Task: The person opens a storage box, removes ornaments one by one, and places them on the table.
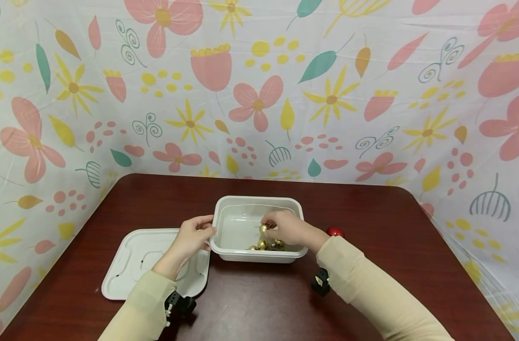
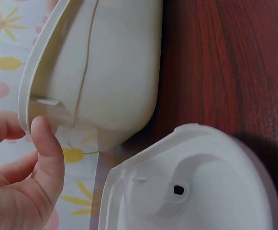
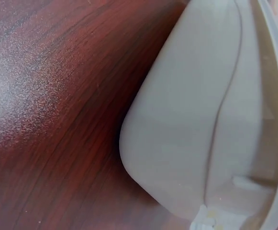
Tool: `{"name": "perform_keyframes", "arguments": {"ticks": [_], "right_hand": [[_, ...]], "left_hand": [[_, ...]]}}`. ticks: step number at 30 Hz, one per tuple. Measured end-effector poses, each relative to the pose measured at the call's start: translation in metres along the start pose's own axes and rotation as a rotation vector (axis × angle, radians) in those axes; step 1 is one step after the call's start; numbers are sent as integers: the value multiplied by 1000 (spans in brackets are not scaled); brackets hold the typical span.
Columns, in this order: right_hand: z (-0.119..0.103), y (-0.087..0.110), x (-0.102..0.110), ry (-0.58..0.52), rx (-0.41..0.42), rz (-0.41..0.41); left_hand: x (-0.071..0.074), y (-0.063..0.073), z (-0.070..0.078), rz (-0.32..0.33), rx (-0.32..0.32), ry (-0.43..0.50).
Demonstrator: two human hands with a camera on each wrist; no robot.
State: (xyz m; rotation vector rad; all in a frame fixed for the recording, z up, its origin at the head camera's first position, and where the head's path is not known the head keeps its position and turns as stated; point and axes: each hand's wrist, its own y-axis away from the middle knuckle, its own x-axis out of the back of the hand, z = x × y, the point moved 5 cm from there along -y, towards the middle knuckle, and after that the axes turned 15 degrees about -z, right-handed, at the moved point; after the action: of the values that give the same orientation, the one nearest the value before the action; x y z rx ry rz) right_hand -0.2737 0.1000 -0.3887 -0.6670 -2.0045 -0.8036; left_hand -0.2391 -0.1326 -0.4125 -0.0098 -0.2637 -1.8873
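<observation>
A white plastic box stands on the table. My left hand pinches its rim at the left end; in the left wrist view the thumb and fingers meet around the rim of the box. Reaching over the right side, my right hand is inside the box and pinches a shiny gold ball. Several more small gold balls, among them this one, lie below it along the near wall. The right wrist view has only the outside of the box, with the hand out of frame.
A white lid lies flat on the dark red wooden table, left of the box and partly under my left forearm. Just beyond my right wrist is a shiny red ball. Behind the table hangs a flower-patterned cloth.
</observation>
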Motion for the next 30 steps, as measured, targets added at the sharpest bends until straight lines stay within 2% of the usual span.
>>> {"name": "perform_keyframes", "arguments": {"ticks": [7,13,22,30], "right_hand": [[3,9,4,-96,90,65],[6,20,9,-154,124,116],[11,36,18,-252,113,180],[18,52,25,-276,119,244]], "left_hand": [[1,-2,-3,1,3,-6],[1,-3,-6,-1,11,2],[1,-4,-5,6,7,4],[1,-4,-5,6,12,24]]}}
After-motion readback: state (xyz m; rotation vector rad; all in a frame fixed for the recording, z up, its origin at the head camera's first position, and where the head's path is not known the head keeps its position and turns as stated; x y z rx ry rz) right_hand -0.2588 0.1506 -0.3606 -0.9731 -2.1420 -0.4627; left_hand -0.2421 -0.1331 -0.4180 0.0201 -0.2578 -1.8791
